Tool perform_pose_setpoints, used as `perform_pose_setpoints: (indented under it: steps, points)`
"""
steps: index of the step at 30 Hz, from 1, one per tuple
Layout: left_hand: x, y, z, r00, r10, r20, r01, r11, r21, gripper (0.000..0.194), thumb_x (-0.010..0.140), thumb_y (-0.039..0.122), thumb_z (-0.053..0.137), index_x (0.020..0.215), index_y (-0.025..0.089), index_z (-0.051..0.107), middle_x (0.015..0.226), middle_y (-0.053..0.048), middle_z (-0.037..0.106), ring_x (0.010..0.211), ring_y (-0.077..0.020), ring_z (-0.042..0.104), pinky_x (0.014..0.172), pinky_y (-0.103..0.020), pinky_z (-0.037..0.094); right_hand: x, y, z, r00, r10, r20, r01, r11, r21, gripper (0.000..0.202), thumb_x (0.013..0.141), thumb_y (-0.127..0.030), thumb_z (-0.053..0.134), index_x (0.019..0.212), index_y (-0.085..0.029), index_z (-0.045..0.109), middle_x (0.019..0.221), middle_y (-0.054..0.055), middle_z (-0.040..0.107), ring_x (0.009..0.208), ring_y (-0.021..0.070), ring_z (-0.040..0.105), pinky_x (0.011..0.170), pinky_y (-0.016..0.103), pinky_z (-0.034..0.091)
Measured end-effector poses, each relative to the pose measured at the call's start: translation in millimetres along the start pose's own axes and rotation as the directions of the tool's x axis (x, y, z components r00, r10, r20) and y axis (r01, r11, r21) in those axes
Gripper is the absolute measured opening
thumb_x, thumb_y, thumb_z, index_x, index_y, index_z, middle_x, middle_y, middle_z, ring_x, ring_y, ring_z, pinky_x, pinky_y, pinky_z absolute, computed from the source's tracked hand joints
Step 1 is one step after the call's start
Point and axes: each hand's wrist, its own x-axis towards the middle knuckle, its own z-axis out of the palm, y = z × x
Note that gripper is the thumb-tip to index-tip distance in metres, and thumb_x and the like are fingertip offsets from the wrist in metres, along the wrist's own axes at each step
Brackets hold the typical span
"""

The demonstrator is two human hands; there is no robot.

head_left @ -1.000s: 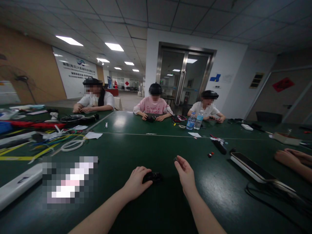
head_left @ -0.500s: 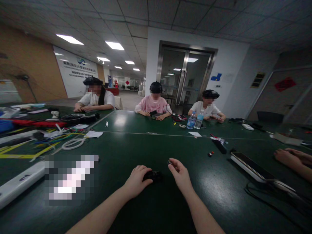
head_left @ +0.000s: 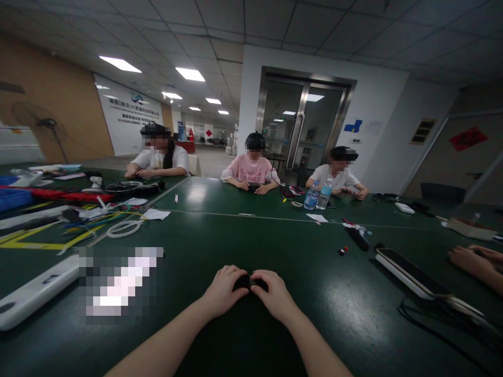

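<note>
A small black object [head_left: 251,281] rests low over the dark green table [head_left: 188,235], between my two hands. My left hand [head_left: 225,289] grips its left end, with the thumb along the near side and the fingers over the far side. At the other end, my right hand [head_left: 274,294] has its thumb and fingers closed on the object. The fingers cover most of it, and its details are too dark to make out.
A white power strip [head_left: 43,288] lies at the left, near cables [head_left: 123,229]. Two water bottles [head_left: 324,194] stand farther back. To the right lies a phone-like device [head_left: 412,272] with black cables. Several people sit around the table; a person's hands [head_left: 473,262] are at far right.
My right hand has moved left and closed on the black object; the small dark piece in its fingertips is no longer visible. My left hand keeps its grip. The view has shifted slightly.
</note>
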Motion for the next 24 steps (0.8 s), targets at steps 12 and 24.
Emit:
perform_pose_setpoints:
  steps: [12, 24]
  points:
    - [0.5, 1.8, -1.6, 1.0, 0.002, -0.002, -0.002, 1.0, 0.002, 0.038, 0.078, 0.038, 0.055, 0.113, 0.024, 0.055, 0.108, -0.005, 0.055, 0.103, -0.0227, 0.047, 0.089, -0.036, 0.037, -2.1, 0.8, -2.8, 1.0, -0.02, 0.009, 0.02, 1.0, 0.014, 0.021, 0.078, -0.028, 0.055, 0.098, -0.028, 0.061, 0.113, 0.0, 0.059, 0.111, 0.0195, 0.05, 0.097, 0.038, 0.035]
    - [-1.1, 5.9, -3.5, 1.0, -0.014, 0.011, 0.014, 0.999, 0.04, 0.038, 0.079, 0.039, 0.053, 0.114, 0.025, 0.054, 0.11, -0.004, 0.055, 0.105, -0.0219, 0.047, 0.091, -0.036, 0.037, -3.5, -7.3, -9.1, 0.995, -0.076, 0.069, 0.089, 0.976, -0.197, 0.019, 0.079, -0.025, 0.054, 0.097, -0.028, 0.059, 0.114, 0.0, 0.059, 0.111, 0.0191, 0.05, 0.097, 0.039, 0.033]
